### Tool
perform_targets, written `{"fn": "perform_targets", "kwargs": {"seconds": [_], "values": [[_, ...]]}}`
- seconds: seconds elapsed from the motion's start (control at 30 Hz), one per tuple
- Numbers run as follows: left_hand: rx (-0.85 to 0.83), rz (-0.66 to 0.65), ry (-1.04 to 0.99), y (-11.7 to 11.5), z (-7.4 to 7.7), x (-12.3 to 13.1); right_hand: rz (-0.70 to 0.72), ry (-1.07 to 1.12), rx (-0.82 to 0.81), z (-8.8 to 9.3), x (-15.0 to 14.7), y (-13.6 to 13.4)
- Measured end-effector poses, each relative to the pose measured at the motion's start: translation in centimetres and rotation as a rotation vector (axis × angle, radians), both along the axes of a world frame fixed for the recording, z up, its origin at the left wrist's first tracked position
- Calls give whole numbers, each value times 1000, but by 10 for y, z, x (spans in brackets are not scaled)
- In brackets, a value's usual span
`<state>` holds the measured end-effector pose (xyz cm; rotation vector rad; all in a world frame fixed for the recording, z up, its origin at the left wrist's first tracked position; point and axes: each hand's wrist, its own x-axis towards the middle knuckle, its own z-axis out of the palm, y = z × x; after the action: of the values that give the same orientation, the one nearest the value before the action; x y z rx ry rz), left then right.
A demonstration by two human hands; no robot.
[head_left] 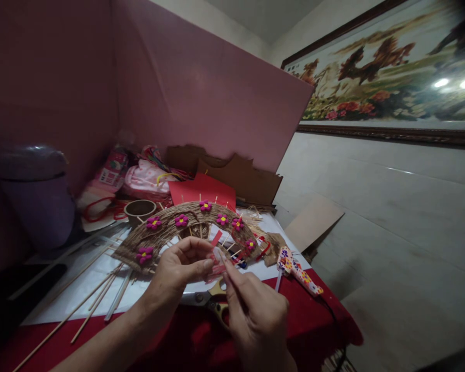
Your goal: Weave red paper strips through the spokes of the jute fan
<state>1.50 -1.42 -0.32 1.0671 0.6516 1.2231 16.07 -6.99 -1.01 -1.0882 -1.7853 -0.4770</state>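
Between both hands is a small clear plastic piece [218,255] with a pinkish-red strip; its exact kind is hard to make out. My left hand [180,266] pinches it from the left, thumb against the fingers. From the right, my right hand [256,305] grips its near edge between thumb and fingertips. Beneath the hands lie scissors [199,298] with gold handles, partly covered by my right hand. Just beyond is a fan-shaped twine weaving [196,217] on thin sticks, dotted with magenta flowers [181,220] with yellow centres. My left hand hides part of its lower edge.
A flower-patterned glue gun [300,271] lies at the right on the red cloth [313,320]. Wooden sticks [96,294] spread across the left. Behind stand a tape roll [140,207], red paper [205,190], torn cardboard [232,173] and a purple bin [36,206].
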Motion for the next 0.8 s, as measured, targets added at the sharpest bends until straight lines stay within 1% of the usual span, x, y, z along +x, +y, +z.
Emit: {"fn": "perform_targets", "kwargs": {"seconds": [0.13,0.3,0.47,0.57,0.8], "values": [[4,-14,-4,1,0,0,39,16,-74,-3,-1,3],[13,-23,-11,0,0,0,25,-22,-63,-3,-1,2],[16,-24,-11,0,0,0,25,27,-69,-3,0,3],[19,-19,-21,1,-1,0,19,-8,-44,-3,-2,2],[-40,-24,-57,2,-1,0,16,-67,-34,-2,-4,1]]}}
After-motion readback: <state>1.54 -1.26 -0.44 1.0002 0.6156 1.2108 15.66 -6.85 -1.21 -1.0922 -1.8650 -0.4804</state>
